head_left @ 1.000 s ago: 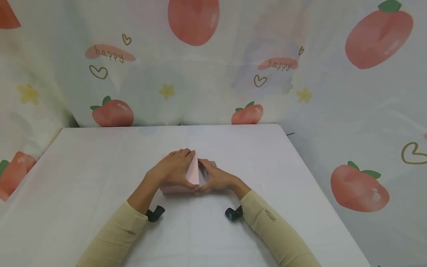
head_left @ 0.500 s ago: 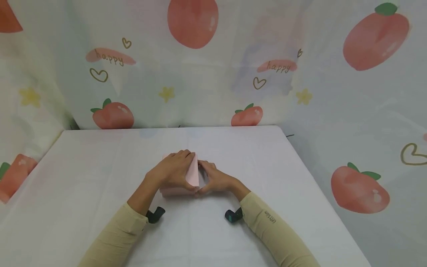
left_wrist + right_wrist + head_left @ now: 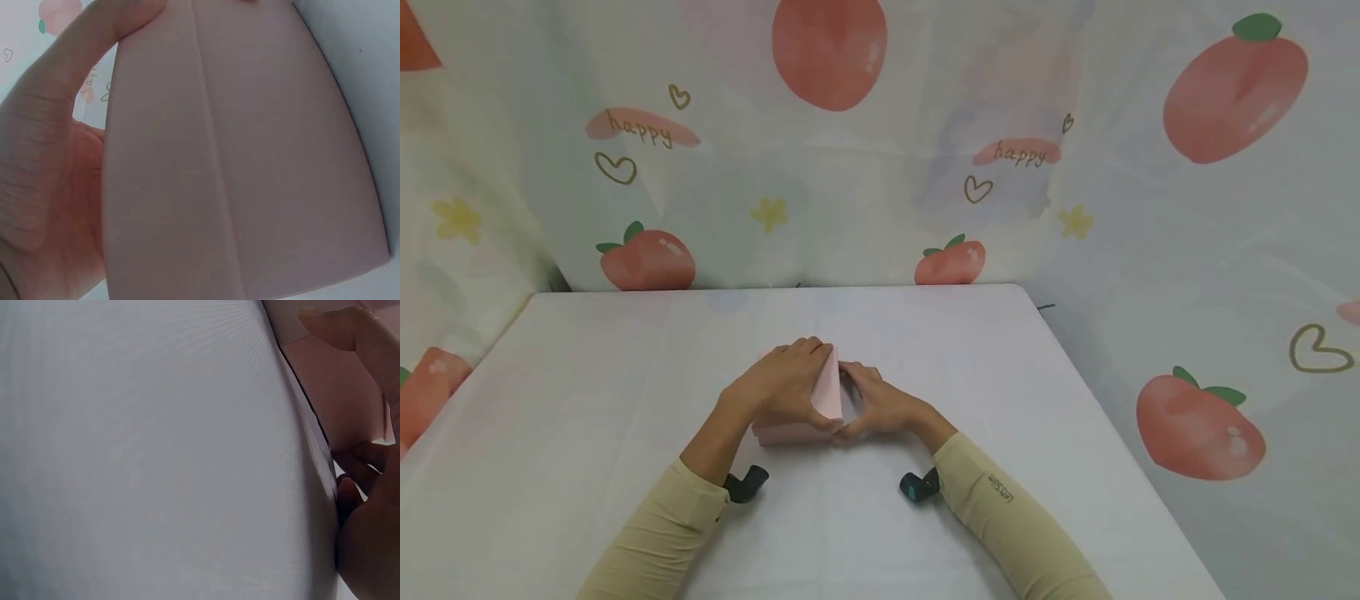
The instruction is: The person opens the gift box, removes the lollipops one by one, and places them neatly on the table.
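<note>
A pink box (image 3: 792,434) lies on the white table, its long side toward me. Across its top spreads my left hand (image 3: 781,385), gripping it with the thumb at the near edge and the fingers over the far edge. My right hand (image 3: 886,406) holds the right end, thumb at the near corner and fingertips at the far one. In the left wrist view a lengthwise seam divides the side of the box (image 3: 162,156) into two parts. The right wrist view shows the end face between thumb and fingers. The left palm hides much of the top.
The white-covered table (image 3: 1000,375) reaches back to a fabric backdrop (image 3: 865,192) printed with peaches, hearts and yellow flowers. Dark wrist cameras jut inward from both sleeves, the left camera (image 3: 747,484) and the right camera (image 3: 917,486), close over the tabletop.
Both hands keep the same hold on the box. The whole head view has shifted slightly, with box, hands and table a little further left in it.
</note>
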A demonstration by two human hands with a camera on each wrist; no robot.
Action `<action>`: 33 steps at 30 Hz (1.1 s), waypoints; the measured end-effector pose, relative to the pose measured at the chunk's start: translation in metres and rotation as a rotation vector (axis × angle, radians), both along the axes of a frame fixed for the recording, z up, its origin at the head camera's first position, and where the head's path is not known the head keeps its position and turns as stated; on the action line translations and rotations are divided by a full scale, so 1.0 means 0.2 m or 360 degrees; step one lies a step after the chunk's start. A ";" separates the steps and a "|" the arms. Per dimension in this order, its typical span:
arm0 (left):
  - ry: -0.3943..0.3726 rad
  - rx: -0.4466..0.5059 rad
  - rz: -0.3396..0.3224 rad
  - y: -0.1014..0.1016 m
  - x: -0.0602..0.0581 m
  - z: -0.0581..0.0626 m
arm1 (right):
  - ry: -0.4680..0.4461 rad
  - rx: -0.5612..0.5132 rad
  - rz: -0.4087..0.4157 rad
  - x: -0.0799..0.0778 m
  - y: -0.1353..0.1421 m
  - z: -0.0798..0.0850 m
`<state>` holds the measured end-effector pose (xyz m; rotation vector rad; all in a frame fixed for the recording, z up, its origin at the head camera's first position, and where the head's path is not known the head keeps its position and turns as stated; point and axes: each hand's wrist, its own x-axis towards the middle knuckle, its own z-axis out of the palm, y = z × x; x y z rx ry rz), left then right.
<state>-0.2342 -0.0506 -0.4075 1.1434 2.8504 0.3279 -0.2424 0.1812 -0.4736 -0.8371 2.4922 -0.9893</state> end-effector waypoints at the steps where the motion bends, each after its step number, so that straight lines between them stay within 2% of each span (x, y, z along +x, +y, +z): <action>1: 0.0005 0.0009 0.0000 0.00 0.00 0.00 | 0.0006 0.0000 0.0000 0.00 0.00 0.00; 15: -0.0010 0.0090 -0.0014 -0.01 -0.02 0.00 | 0.0022 0.0024 -0.0001 -0.01 -0.01 0.00; 23: 0.0033 0.0060 0.0003 0.00 -0.01 0.01 | 0.0042 0.0054 0.0001 -0.01 -0.01 0.02; 29: -0.0002 0.0005 -0.0014 0.00 -0.01 0.04 | 0.0052 0.0049 0.0004 -0.01 -0.01 0.00; 33: -0.0027 0.0025 -0.0011 0.00 0.00 0.04 | 0.0065 0.0058 0.0011 -0.01 -0.02 0.00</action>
